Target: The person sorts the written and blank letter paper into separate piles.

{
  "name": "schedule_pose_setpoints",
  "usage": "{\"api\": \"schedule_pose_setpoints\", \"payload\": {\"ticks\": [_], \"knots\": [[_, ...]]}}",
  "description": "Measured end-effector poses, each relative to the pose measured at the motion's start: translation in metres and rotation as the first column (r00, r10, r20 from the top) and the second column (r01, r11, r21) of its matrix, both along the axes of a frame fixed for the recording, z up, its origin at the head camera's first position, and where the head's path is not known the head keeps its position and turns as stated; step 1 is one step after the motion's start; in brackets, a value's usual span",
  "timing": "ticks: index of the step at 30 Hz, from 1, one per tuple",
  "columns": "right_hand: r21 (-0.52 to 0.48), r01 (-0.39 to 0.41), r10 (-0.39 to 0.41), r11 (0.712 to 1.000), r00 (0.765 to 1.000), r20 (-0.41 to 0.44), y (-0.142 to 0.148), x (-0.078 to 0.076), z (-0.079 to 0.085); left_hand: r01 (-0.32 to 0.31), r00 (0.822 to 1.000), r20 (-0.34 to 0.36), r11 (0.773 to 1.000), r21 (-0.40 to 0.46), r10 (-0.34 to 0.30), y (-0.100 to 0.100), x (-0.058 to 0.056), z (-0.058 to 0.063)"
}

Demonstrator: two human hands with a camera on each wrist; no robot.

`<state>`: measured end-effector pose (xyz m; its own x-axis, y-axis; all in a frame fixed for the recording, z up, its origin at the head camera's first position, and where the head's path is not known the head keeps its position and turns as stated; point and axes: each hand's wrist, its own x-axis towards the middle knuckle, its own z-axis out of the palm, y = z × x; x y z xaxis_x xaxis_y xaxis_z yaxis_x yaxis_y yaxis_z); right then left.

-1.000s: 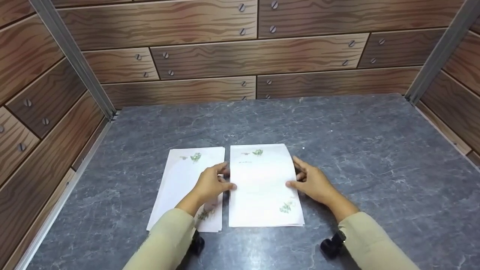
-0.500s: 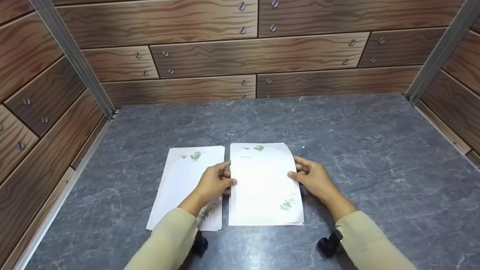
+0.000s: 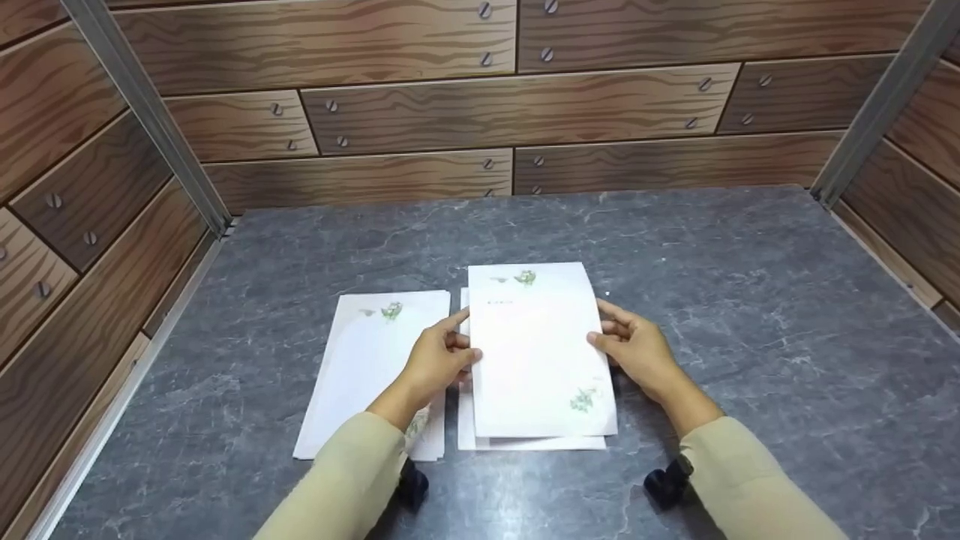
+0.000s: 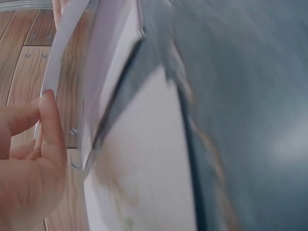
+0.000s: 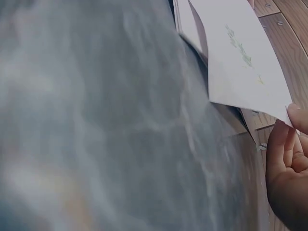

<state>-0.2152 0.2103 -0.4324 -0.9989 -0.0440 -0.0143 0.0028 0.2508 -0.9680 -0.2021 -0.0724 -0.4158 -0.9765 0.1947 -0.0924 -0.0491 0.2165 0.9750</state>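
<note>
A white sheet of paper point(image 3: 536, 352) with small green leaf prints is raised over the right-hand paper stack point(image 3: 525, 444). My left hand point(image 3: 439, 352) pinches its left edge, thumb on top and fingers beneath. On the opposite edge my right hand point(image 3: 637, 349) pinches it the same way. In the left wrist view the sheet point(image 4: 60, 53) shows nearly edge-on between thumb and fingers of the left hand point(image 4: 33, 159). The right wrist view has the sheet point(image 5: 245, 57) bowing away from the stack, its edge in the right hand point(image 5: 291, 154).
To the left lies another paper stack point(image 3: 360, 360) with similar leaf prints, partly under the left forearm. Both stacks are on a dark grey marbled table point(image 3: 720, 285). Wood-patterned walls point(image 3: 420, 120) enclose the back and sides.
Both hands have lifted the top sheet off the right-hand stack and moved it slightly away and to the right. The stack beneath now shows along the left and near edges.
</note>
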Motion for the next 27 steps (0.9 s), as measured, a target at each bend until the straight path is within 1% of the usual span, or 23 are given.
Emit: {"api": "schedule_pose_setpoints", "payload": {"ticks": [6, 8, 15, 20, 27], "knots": [[-0.054, -0.01, 0.01, 0.998, 1.0, 0.0, 0.012, -0.001, 0.006, -0.02, 0.999, 0.038, 1.0, 0.013, 0.019, 0.013, -0.001, 0.004], [-0.058, -0.011, 0.011, 0.998, 1.0, 0.002, 0.017, -0.002, 0.009, -0.032, 0.999, 0.037, 0.999, 0.019, 0.031, 0.02, -0.002, 0.004], [-0.003, -0.004, 0.004, 1.0, 1.0, 0.007, 0.039, -0.002, 0.016, -0.058, 0.998, 0.034, 0.998, 0.03, 0.057, 0.043, -0.004, 0.004], [0.018, -0.009, 0.009, 1.0, 1.0, 0.005, 0.055, -0.001, 0.019, -0.05, 0.998, 0.038, 0.998, 0.039, 0.049, 0.058, -0.004, 0.006], [-0.015, -0.025, 0.025, 1.0, 0.999, 0.024, 0.077, 0.001, 0.021, -0.027, 0.999, 0.037, 0.999, 0.032, 0.026, 0.079, -0.005, 0.008]]}}
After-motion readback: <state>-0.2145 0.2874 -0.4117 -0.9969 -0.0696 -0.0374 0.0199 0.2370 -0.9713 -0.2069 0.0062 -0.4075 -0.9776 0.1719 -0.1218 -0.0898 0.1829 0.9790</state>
